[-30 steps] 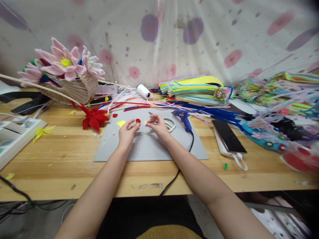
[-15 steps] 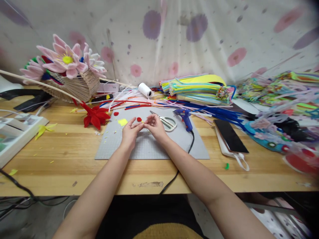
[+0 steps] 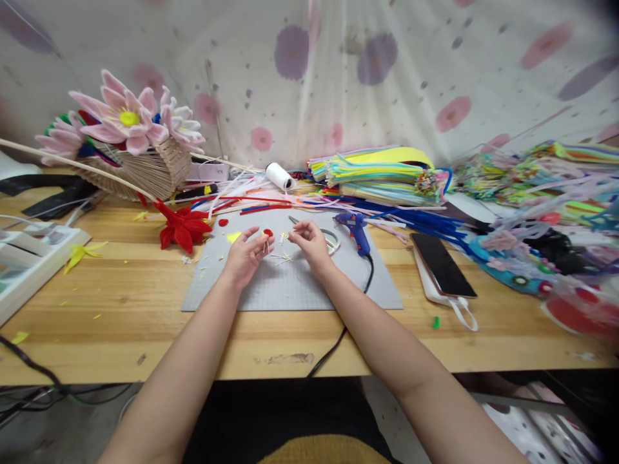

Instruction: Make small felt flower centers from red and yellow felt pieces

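My left hand (image 3: pixel 245 256) is half curled with the palm turned up, above the left-middle of the grey cutting mat (image 3: pixel 329 293). Thin pale strands (image 3: pixel 266 245) show at its fingertips, with a small red fuzzy piece (image 3: pixel 267 232) right beside them. Across a gap, my right hand (image 3: pixel 310 245) pinches thumb and fingers together; a tiny yellowish bit shows at the tips, too small to name. Several short thin pale sticks (image 3: pixel 283 258) lie on the mat between the hands. Scissors (image 3: pixel 333 242) lie behind my right hand, partly hidden by it.
A blue glue gun (image 3: pixel 356 232) with a black cord lies on the mat's right side. Left stand a red fuzzy flower (image 3: pixel 184 227) and a basket (image 3: pixel 159 167) of pink flowers. Pipe-cleaner bundles (image 3: pixel 377 171) line the back. A phone (image 3: pixel 442 264) lies at right.
My hands have moved apart from fingertips meeting. The left palm has turned upward, and the short sticks between the hands now show. The view has shifted slightly.
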Demonstrator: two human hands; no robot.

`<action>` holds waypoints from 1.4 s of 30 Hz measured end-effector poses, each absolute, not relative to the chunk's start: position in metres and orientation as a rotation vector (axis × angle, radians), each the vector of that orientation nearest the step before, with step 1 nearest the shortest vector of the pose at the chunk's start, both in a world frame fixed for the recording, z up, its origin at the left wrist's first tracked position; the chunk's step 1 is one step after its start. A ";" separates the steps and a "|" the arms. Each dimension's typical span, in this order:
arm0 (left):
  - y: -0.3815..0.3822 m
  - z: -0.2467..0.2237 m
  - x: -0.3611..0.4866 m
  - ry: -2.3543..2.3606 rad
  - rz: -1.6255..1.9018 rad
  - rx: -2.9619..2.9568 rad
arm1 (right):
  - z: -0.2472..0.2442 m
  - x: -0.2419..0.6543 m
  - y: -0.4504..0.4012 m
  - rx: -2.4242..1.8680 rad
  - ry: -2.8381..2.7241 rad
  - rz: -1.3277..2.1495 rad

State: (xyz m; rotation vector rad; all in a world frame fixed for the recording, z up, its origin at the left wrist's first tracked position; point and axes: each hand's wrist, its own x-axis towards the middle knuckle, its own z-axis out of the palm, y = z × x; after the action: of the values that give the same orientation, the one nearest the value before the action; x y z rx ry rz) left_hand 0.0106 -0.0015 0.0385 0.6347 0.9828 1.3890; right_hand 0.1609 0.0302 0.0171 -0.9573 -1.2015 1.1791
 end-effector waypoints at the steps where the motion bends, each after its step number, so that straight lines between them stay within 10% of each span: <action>1: -0.003 0.039 0.010 0.984 1.330 0.662 | 0.018 0.160 0.030 -0.930 -1.185 1.223; 42: -0.008 0.030 0.017 1.112 1.075 0.846 | 0.017 0.156 0.027 -0.961 -1.291 1.299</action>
State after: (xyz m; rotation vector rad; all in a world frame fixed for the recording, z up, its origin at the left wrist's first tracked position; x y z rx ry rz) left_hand 0.0170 -0.0076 0.0296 0.8464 1.1118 1.0749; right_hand 0.1555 0.0269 0.0166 -0.9614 -1.2913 1.2988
